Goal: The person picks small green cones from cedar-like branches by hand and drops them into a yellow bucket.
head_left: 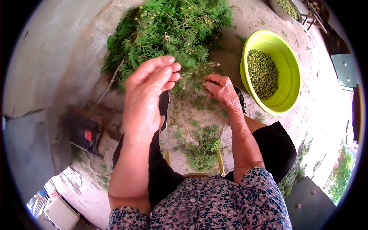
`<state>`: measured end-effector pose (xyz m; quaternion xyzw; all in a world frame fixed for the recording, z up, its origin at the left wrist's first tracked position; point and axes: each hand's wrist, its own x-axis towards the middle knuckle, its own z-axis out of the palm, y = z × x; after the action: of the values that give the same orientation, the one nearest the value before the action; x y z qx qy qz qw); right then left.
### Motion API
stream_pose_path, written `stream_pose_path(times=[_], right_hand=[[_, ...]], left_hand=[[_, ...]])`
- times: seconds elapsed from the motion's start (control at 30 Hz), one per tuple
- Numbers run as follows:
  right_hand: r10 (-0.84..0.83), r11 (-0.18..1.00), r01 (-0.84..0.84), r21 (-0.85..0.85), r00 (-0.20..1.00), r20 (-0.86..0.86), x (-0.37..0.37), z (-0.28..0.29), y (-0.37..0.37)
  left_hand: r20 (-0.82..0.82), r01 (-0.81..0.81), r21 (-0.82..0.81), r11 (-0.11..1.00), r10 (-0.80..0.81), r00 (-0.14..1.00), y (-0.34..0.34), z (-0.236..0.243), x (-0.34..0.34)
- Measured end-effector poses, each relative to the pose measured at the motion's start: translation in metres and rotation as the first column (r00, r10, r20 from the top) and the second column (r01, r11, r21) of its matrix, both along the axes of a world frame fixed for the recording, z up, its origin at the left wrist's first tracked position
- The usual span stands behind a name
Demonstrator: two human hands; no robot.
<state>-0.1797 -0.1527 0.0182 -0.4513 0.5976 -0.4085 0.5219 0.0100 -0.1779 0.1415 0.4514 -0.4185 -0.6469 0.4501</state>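
My left hand (147, 88) is raised over the near side of a pile of green conifer branches (172, 34), which carry small round green cones. Its fingers are curled together; what they hold, if anything, I cannot make out. To its right, my right hand (221, 90) has thumb and fingertips pinched, and whatever lies in the pinch is hidden. A blurred green sprig (189, 76) shows between the two hands, close to both sets of fingertips. Beside my right hand stands a yellow-green plastic basin (285, 96), partly filled with small round green cones (262, 73).
Loose green clippings (203, 147) lie on the ground between my legs, by the yellowish stool legs (220, 163). At the far right sits a metal bowl (281, 9) with more green cones. A low dark wooden object (86, 130) stands left, near the grey wall (42, 76).
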Motion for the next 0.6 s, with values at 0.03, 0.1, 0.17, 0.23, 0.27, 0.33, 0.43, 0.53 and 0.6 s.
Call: stream_pose_path(times=[0.03,0.1,0.17,0.23,0.27,0.33,0.43,0.53,0.6], right_hand=[[0.034,0.999,-0.034,-0.007,0.999,-0.021,0.001,0.01,0.0],[0.079,0.991,-0.093,-0.101,0.988,-0.129,0.002,0.028,0.003],[0.174,0.979,-0.197,-0.062,0.949,-0.262,0.004,0.061,0.005],[0.185,0.97,-0.219,-0.101,0.945,-0.269,0.006,0.088,0.01],[0.235,0.951,-0.28,-0.129,0.929,-0.284,0.006,0.1,0.011],[0.28,0.927,-0.34,-0.16,0.908,-0.311,0.006,0.117,0.015],[0.199,0.825,-0.397,-0.402,0.87,-0.451,0.005,0.134,0.021],[0.089,0.85,-0.31,-0.427,0.882,-0.463,0.01,0.145,0.031],[-0.002,0.832,-0.265,-0.488,0.878,-0.48,0.013,0.146,0.034]], left_hand=[[0.017,0.011,-0.048,0.999,-0.01,1.0,0.001,0.0,0.0],[0.119,0.092,-0.105,0.99,-0.08,0.99,0.002,-0.003,-0.002],[0.252,0.192,-0.29,0.938,-0.119,0.96,0.003,-0.009,-0.003],[0.429,0.379,-0.294,0.878,-0.233,0.873,0.004,-0.007,-0.001],[0.481,0.433,-0.294,0.852,-0.26,0.837,0.006,-0.004,-0.003],[0.54,0.523,-0.306,0.796,-0.307,0.784,0.007,-0.003,-0.006],[0.373,0.462,-0.489,0.74,-0.302,0.878,0.01,-0.007,-0.011],[0.434,0.477,-0.345,0.808,-0.313,0.845,0.013,0.0,-0.01],[0.498,0.491,-0.407,0.77,-0.263,0.826,0.013,-0.005,-0.011]])
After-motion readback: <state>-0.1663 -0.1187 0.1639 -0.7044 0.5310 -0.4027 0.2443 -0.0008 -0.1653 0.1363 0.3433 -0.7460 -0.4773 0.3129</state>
